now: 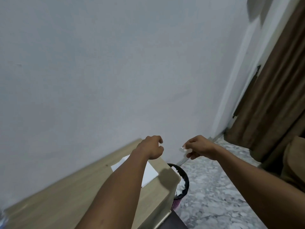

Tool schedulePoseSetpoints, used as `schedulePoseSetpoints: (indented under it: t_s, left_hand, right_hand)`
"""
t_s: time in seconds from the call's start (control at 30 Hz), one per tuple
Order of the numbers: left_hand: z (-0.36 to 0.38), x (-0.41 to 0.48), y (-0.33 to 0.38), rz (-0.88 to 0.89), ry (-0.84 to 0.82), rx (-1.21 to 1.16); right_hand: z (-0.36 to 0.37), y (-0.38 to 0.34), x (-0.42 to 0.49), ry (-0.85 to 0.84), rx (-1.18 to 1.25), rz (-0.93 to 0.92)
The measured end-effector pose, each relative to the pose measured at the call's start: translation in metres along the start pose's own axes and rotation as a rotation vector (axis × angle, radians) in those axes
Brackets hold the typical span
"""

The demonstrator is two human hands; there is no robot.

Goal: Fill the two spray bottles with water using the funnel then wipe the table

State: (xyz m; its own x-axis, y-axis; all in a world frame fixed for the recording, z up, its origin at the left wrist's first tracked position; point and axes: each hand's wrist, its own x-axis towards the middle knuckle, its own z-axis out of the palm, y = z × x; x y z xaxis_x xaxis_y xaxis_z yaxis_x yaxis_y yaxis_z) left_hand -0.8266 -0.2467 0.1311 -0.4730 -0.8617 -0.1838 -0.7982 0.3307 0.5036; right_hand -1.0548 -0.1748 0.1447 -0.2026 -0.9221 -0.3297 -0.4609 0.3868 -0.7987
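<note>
The left grip [153, 147], a bare hand, is stretched out above the far corner of the wooden surface [66, 195]. Its fingers are loosely curled and they hold nothing. The right grip [198, 147], the other bare hand, is at the same height and a little apart from it, in front of the white wall [115, 63]. It pinches a small white piece [182, 148] between thumb and fingertips; the piece is blurred and I cannot tell what it is.

The surface runs along the wall from the lower left corner of the view. A flat white sheet [149, 175] lies on it near the far end, partly hidden under the left forearm.

Just beside the end of the surface, a round bin [184, 177] with a black rim and pink side stands on the grey speckled floor [214, 187]. White crumpled material is inside it. The right grip is higher than the bin and a little to the right of it. A brown curtain [272, 96] hangs on the right side.
</note>
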Motion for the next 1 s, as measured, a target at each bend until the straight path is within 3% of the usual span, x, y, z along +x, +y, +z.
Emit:
schedulePoseSetpoints:
  t_s: [0.3,0.47,0.67,0.9,1.0]
  left_hand:
    - [0.031,0.087,0.008,-0.087,-0.023,-0.048]
    - [0.069,0.145,0.015,-0.236,0.040,-0.130]
    - [0.115,0.202,0.043,-0.407,-0.024,-0.163]
    - [0.150,0.236,0.059,-0.502,-0.046,-0.196]
    - [0.156,0.247,0.059,-0.533,-0.037,-0.214]
  right_hand:
    - [-0.028,0.036,0.105,-0.080,-0.071,0.035]
    - [-0.045,0.079,0.179,-0.178,-0.292,0.016]
    - [-0.068,0.143,0.257,-0.398,-0.560,0.102]
    - [-0.072,0.155,0.324,-0.325,-0.394,0.019]
    - [-0.071,0.151,0.341,-0.430,-0.414,0.021]
